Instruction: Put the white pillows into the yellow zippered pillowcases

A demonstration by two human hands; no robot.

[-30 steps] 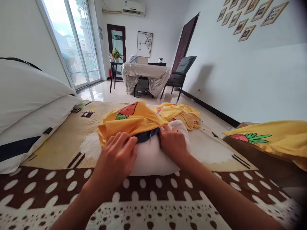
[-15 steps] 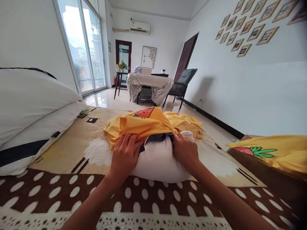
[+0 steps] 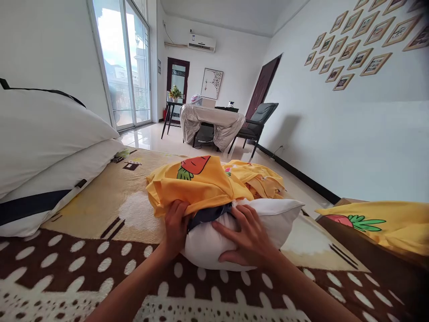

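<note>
A yellow pillowcase (image 3: 201, 188) with a carrot print lies bunched over the far part of a small white pillow (image 3: 281, 217). Dark blue fabric shows at the case's opening, between the two. My left hand (image 3: 176, 223) is closed on the edge of the case at the pillow's left side. My right hand (image 3: 246, 232) rests on top of the white pillow with its fingers spread, fingertips near the dark fabric. The pillow's far end is hidden under the yellow cloth.
More yellow cloth (image 3: 261, 176) lies crumpled behind. Large white pillows (image 3: 50, 134) are stacked at left on the patterned blanket (image 3: 134, 214). A yellow carrot-print item (image 3: 395, 223) lies on a box at right. Beyond stand a covered table (image 3: 214, 116) and a black chair (image 3: 259, 120).
My right hand has opened and moved onto the pillow's top. The pillow's right corner now sticks out to the right. More of the carrot print shows on the case.
</note>
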